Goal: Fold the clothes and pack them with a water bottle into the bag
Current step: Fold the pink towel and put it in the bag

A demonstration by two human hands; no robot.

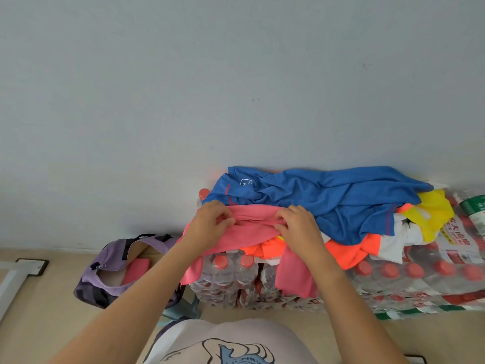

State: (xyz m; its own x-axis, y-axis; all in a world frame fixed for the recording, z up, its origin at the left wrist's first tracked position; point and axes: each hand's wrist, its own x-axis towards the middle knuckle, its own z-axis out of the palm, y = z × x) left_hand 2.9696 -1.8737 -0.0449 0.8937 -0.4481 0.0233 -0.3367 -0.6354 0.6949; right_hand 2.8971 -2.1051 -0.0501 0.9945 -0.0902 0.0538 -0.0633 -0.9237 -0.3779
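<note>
A pink garment point(249, 232) lies at the front of a clothes pile on stacked packs of water bottles point(228, 279). My left hand point(212, 219) and my right hand point(299, 224) both pinch its upper edge, and part of it hangs down over the packs. Behind it lie a blue shirt point(328, 200), an orange garment point(349, 250), a white one point(399, 240) and a yellow one point(433, 214). A purple bag point(110, 261) stands open on the floor to the left, with a folded pink item point(136, 270) inside.
The wall rises straight behind the pile. More shrink-wrapped bottle packs point(420, 279) with red caps stretch to the right. A white frame leg point(15, 277) lies on the floor at far left. My own torso fills the bottom of the view.
</note>
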